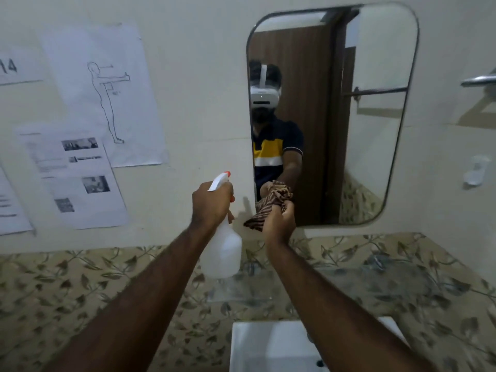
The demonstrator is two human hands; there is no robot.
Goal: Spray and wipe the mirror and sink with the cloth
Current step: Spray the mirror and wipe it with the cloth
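Left hand (210,204) fingers wrap the spray bottle (224,251) — contents unclear — right hand (279,220) fingers pinching the cloth (271,205) against the mirror (375,103).

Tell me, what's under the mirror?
Below the mirror comes leaf-patterned tile, then a white sink. The right arm covers part of the basin, hiding any tap.

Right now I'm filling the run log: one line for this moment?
left hand: holds spray bottle | right hand: cloth on mirror lower-left corner | sink: untouched
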